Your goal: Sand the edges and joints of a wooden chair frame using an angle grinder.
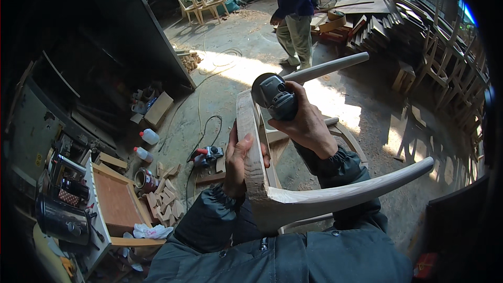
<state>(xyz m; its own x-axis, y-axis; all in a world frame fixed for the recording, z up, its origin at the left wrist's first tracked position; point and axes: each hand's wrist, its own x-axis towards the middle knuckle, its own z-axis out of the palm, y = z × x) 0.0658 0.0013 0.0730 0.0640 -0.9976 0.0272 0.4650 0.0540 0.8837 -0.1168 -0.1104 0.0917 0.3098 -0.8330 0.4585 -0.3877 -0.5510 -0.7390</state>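
Wooden chair frame (254, 170), pale, grainy

The chair frame (253, 162) occupies the near centre, the left hand (239, 160) against its left rail and the sander (275, 97), in the right hand (312, 126), by that rail's far end. Left of the frame, a power tool (208, 155) lies on the floor (225, 102); farther left are two bottles (150, 137), with a tin (146, 180) and wood offcuts (166, 202) nearer. A bench (118, 194) takes the near left. Far off stand a person (296, 15) and, to the left, chairs (205, 3); boards (374, 34) lie far right.
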